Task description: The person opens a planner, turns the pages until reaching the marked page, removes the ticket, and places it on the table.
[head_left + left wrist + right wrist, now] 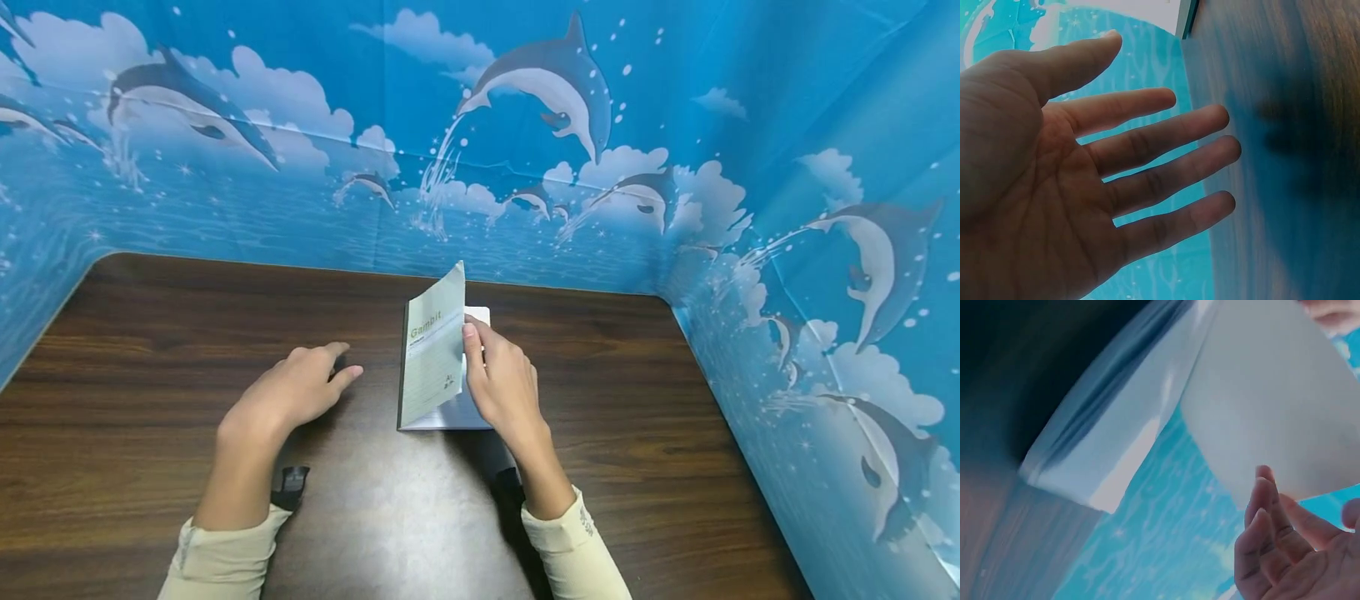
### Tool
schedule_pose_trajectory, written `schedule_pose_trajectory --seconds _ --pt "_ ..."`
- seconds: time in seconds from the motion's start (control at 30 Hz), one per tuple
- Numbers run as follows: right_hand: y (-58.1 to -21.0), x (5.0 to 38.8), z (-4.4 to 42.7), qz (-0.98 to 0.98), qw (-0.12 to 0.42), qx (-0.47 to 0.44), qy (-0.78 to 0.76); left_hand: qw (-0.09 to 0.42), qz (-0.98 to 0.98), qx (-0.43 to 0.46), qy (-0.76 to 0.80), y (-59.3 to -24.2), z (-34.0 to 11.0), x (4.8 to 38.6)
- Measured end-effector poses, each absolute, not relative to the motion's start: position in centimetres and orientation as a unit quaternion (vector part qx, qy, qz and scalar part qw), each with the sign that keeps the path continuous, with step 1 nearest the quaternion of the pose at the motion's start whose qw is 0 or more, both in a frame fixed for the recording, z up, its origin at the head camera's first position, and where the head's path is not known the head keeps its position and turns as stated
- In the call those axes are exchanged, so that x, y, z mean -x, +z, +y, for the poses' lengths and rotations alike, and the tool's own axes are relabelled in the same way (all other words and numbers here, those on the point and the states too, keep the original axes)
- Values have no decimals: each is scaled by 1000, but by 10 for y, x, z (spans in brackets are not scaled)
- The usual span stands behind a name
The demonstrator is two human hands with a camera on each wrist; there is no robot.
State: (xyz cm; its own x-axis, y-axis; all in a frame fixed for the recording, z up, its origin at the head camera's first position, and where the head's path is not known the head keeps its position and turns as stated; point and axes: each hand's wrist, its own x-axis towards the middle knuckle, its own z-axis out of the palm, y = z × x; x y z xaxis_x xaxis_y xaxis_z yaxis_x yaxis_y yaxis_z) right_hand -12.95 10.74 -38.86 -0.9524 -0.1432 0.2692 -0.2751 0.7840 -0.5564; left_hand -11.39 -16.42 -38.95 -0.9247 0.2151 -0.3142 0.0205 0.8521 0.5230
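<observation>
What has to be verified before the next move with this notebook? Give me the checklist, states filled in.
1. Right hand holding the cover at its free edge: ok.
2. Notebook lying on the table: ok.
3. Left hand steadying the notebook: not ok, it is apart from it, holding nothing.
4. Cover fully open: not ok, it stands partly raised.
5. Page beneath blank: cannot tell, mostly hidden.
</observation>
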Motion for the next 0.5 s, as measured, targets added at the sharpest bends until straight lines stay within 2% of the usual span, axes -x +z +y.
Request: schedule_pose_trajectory --seconds 0.2,0.5 --pt "-395 117 84 -931 81 -189 301 174 945 -64 268 -388 -167 115" --pt "-409 101 66 -935 -11 -260 239 156 948 -57 273 -387 -174 117"
